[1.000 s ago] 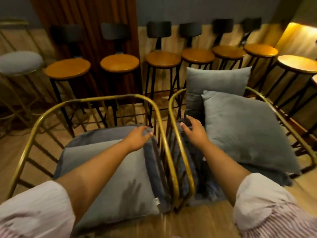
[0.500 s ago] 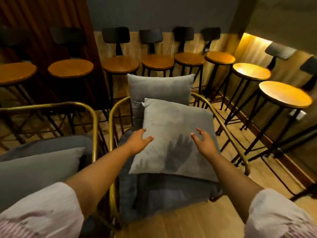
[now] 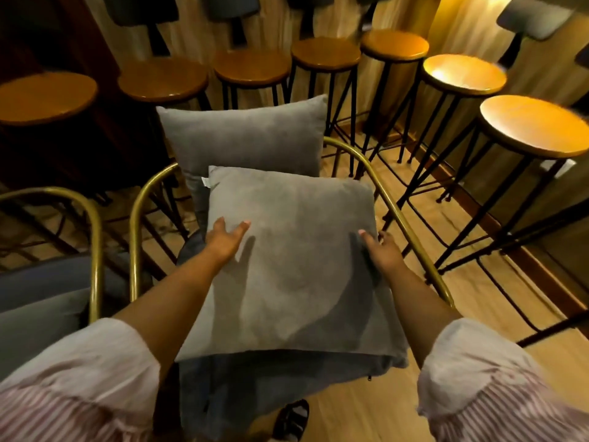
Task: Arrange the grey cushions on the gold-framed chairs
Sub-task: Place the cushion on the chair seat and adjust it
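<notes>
A grey cushion (image 3: 287, 266) lies flat on the dark seat pad (image 3: 271, 384) of the right gold-framed chair (image 3: 134, 250). My left hand (image 3: 224, 240) presses its left edge with fingers spread on top. My right hand (image 3: 381, 250) clasps its right edge, fingers digging into the fabric. A second grey cushion (image 3: 248, 138) stands upright behind it against the chair's back. At the left edge, the other gold-framed chair (image 3: 95, 250) carries a grey cushion (image 3: 38, 317), only partly in view.
Round wooden bar stools on black legs ring the chairs: one row behind (image 3: 162, 79) and more at the right (image 3: 535, 126). The two chairs stand side by side, frames almost touching. My sandalled foot (image 3: 291, 422) is on the wood floor under the seat.
My view swung from the left chair to the right one and came closer. Both hands moved from hovering over the front cushion to gripping its left and right edges.
</notes>
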The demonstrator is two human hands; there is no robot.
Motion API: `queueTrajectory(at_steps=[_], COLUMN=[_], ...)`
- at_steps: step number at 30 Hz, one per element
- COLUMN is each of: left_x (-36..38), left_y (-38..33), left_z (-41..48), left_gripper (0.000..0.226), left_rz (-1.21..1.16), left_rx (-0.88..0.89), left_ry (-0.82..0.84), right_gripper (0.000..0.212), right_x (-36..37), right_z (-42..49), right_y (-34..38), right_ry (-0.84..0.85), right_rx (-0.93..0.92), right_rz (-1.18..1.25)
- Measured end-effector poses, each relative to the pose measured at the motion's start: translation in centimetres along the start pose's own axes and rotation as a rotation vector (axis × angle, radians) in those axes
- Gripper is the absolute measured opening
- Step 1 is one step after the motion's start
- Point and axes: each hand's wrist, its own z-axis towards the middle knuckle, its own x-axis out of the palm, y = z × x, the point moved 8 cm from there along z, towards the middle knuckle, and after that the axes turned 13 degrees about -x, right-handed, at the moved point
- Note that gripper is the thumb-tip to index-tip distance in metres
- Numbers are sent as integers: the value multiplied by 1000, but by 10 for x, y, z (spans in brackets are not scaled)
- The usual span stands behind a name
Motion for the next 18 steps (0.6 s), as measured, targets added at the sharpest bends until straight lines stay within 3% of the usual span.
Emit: queueTrajectory(at_steps=[7, 9, 11, 15, 18], left_x=[1, -1, -2, -3, -6], left_y=[21, 27, 31, 40, 39], left_z=[54, 60, 64, 66, 58], left_gripper=[114, 122, 121, 111, 107], left_rz=[-106, -155, -181, -231, -246], left_rx=[-95, -80, -81, -111, -86], left_ry=[-48, -54, -51, -72, -62], right_gripper=[106, 105, 102, 121, 117], right_x=[21, 23, 24, 24, 21], right_z=[39, 43, 46, 43, 33], right_y=[-49, -59, -66, -67, -58], right_ry=[112, 143, 172, 204, 191], right_rx=[171, 189, 200, 211, 164], right_rz=[170, 186, 209, 213, 236])
